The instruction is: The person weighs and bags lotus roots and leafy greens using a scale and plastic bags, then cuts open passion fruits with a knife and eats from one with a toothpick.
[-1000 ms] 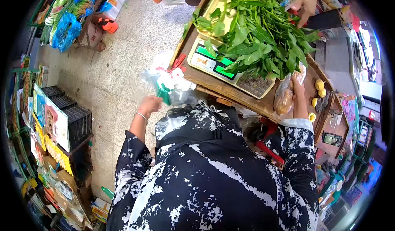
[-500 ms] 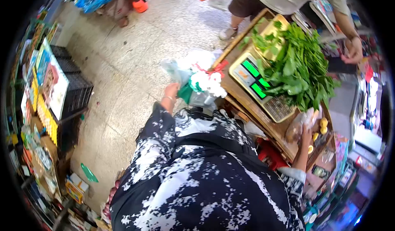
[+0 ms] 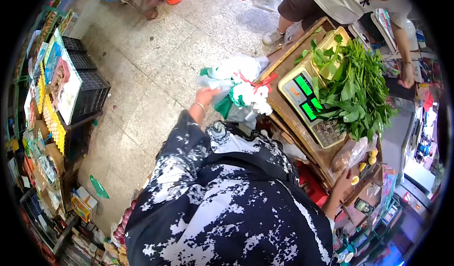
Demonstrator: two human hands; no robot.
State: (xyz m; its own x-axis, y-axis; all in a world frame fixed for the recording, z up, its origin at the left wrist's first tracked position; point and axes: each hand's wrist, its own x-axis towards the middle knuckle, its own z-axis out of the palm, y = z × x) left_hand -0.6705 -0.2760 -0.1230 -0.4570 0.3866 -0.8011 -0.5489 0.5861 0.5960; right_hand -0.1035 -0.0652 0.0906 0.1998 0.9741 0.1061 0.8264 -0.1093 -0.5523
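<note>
My left hand (image 3: 205, 101) is closed on the edge of a translucent plastic bag (image 3: 213, 82), part of a bunch of white and green bags (image 3: 243, 69) hanging at the corner of the wooden table (image 3: 270, 82). My right hand (image 3: 344, 184) rests at the table's near edge with its fingers loosely stretched out, just below a clear plastic bag with brownish contents (image 3: 343, 161). Whether the fingertips touch that bag is hard to make out. Leafy greens (image 3: 352, 84) lie across a digital scale (image 3: 299, 94) with lit green displays.
Across the table stands another person (image 3: 331, 3), one hand (image 3: 406, 79) hanging low. Small yellow pieces (image 3: 362, 166) and a phone-like object (image 3: 363, 207) lie to the right. Black crates (image 3: 87, 95) stand at left; a green plastic scrap (image 3: 99, 187) is on the floor.
My right hand has shifted down toward the table edge, away from the clear bag. My left hand stays by the hanging bags. The other person's hand has dropped lower, and the view has shifted slightly.
</note>
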